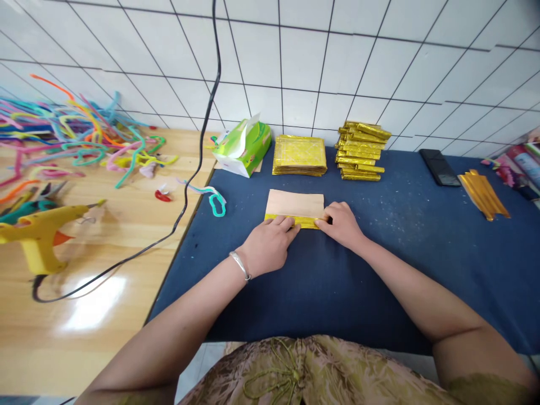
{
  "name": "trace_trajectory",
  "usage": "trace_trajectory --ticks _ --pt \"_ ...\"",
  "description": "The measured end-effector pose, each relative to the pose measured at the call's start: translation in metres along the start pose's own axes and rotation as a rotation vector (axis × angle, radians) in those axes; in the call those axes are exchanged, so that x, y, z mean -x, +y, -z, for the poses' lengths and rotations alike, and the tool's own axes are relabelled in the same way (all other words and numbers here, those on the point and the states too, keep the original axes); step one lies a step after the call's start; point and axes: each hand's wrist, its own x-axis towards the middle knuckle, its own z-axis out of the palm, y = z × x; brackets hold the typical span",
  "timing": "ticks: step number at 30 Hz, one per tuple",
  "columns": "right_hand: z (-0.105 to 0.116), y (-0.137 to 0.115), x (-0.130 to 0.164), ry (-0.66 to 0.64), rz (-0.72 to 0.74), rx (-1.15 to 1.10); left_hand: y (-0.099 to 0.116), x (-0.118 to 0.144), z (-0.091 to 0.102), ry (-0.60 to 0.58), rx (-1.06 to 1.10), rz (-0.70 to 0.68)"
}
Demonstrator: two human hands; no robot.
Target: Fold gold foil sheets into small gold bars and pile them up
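In the centre of the frame, a beige paper sheet (295,203) with a gold strip folded along its near edge lies on a dark blue cloth (371,298), just beyond the left hand (272,244) and left of the right hand (341,224). The left hand's fingers are loosely extended, resting on the gold strip without grasping it. The right hand is curled nearly closed, thumb and fingers pinching the strip's right end.
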Motion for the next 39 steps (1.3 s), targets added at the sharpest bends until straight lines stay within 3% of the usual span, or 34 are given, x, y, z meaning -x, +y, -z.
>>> trace_trajectory --ticks 6,9,14,23,31,39 --pt "0.002 -0.002 0.004 0.084 -0.003 -0.016 0.001 0.001 -0.003 -0.016 0.048 0.017" --pt "0.007 -0.017 0.013 0.13 0.102 0.087 0.001 0.002 -0.003 -0.012 0.05 0.013" --pt "0.011 -0.052 0.031 0.1 0.289 0.247 0.002 0.003 -0.001 -0.002 0.045 0.011" --pt "0.015 -0.062 0.05 0.153 0.309 0.302 0.003 0.005 0.001 0.0 0.059 0.028" --pt "0.004 -0.068 0.039 -0.046 0.26 0.298 0.0 0.008 -0.003 0.046 0.054 0.004" --pt "0.001 -0.064 0.041 -0.093 0.301 0.352 0.007 0.013 -0.009 0.066 0.037 0.03"
